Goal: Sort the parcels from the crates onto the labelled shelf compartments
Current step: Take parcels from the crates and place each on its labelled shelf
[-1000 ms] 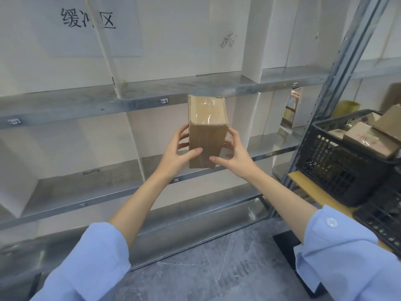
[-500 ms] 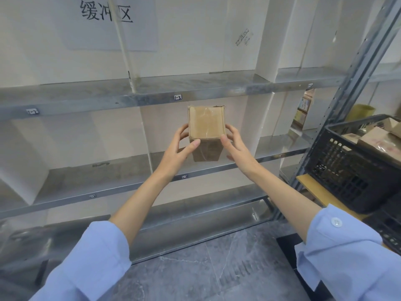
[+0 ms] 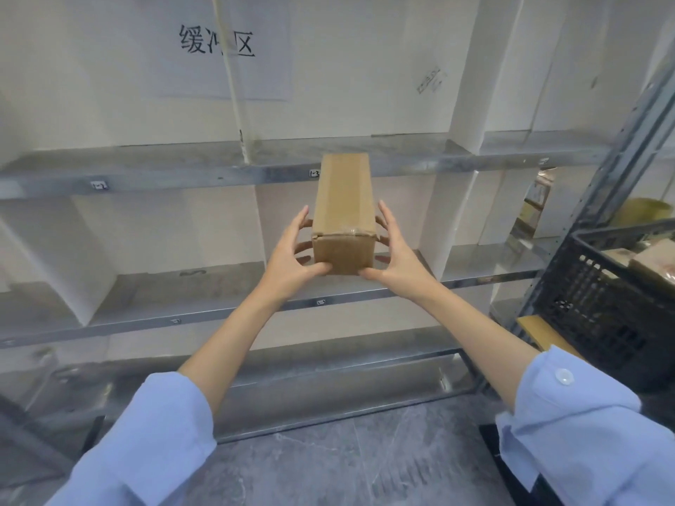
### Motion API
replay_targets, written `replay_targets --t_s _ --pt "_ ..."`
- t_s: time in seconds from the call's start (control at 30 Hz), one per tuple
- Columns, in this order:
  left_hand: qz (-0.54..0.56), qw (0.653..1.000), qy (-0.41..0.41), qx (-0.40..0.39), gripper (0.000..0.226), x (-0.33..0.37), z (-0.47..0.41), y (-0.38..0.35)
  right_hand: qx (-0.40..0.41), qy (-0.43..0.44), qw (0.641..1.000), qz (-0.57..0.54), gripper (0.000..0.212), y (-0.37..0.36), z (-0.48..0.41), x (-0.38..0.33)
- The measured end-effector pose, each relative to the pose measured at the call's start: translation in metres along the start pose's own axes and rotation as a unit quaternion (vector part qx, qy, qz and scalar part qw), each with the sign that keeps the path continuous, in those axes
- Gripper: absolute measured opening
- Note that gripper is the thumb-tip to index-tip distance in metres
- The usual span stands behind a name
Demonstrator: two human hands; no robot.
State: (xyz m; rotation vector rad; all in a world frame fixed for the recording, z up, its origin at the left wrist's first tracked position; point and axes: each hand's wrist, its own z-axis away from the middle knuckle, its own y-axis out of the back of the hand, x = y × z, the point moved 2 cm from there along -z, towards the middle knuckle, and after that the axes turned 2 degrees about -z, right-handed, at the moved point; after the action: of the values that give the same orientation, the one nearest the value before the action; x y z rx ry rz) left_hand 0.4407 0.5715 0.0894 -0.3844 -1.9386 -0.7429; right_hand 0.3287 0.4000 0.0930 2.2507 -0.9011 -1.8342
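A brown cardboard box [image 3: 343, 213] is held in the air by both hands, in front of the metal rack [image 3: 164, 177], approx. at the level of the middle compartment. The box is turned lengthwise away from the person, w/ its short taped end facing the camera. Its far end is tilted up, so it is seen over the front edge of the upper board. Whether the far end touches that board can't be told.

The box is gripped on its left side by the left hand [image 3: 292, 257], w/ the thumb at the near bottom edge and the fingers curled round the side. On the right side it is gripped the same way by the right hand [image 3: 400, 261], thumb at the bottom right corner. Both forearms are stretched fwd, and light blue sleeves [image 3: 153, 432] are seen at the bottom.

A small label [image 3: 315, 173] is fixed on the edge of the upper board, just left of the box's far end. Its text is too small to be read surely. A paper sheet [image 3: 219, 45] w/ three black characters is stuck on the wall above. At the right a black plastic crate [image 3: 606, 304] is seen, w/ more brown parcels [image 3: 653, 264] inside. A grey stone floor [image 3: 347, 461] lies below.
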Motion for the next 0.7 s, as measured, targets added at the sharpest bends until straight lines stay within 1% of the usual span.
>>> replay_targets --t_s 0.13,0.2,0.23,0.3,0.4,0.5,0.53,0.63,0.7 --pt "-0.030 0.999 -0.012 0.004 0.093 0.009 0.003 -0.003 -0.011 0.023 1.000 0.006 0.114 0.004 0.002 -0.004" --pt "-0.012 1.000 -0.003 0.003 0.097 0.014 0.007 -0.007 -0.015 0.026 1.000 -0.007 0.116 0.006 0.004 -0.007" --pt "0.005 1.000 0.003 0.005 0.095 0.017 0.010 -0.008 -0.017 0.028 0.999 -0.019 0.116 0.008 0.005 -0.008" --pt "0.036 0.999 0.013 0.014 0.086 0.019 0.013 -0.011 -0.020 0.030 0.998 -0.052 0.108 0.009 0.007 -0.011" --pt "0.051 0.998 0.020 0.022 0.076 0.019 0.013 -0.014 -0.017 0.028 0.996 -0.088 0.093 0.011 0.009 -0.013" --pt "0.055 0.998 0.035 0.019 0.070 0.017 0.013 -0.016 -0.008 0.050 0.996 -0.067 0.083 0.014 0.010 -0.014" --pt "0.054 0.998 0.042 0.018 0.072 0.015 0.012 -0.016 -0.005 0.064 0.997 -0.051 0.078 0.014 0.011 -0.015" --pt "0.050 0.996 0.066 0.021 0.092 0.012 0.013 -0.017 -0.005 0.096 0.995 -0.035 0.058 0.013 0.013 -0.020" --pt "0.065 0.994 0.078 0.037 0.101 0.012 0.013 -0.019 0.002 0.111 0.993 -0.028 0.044 0.013 0.012 -0.021"
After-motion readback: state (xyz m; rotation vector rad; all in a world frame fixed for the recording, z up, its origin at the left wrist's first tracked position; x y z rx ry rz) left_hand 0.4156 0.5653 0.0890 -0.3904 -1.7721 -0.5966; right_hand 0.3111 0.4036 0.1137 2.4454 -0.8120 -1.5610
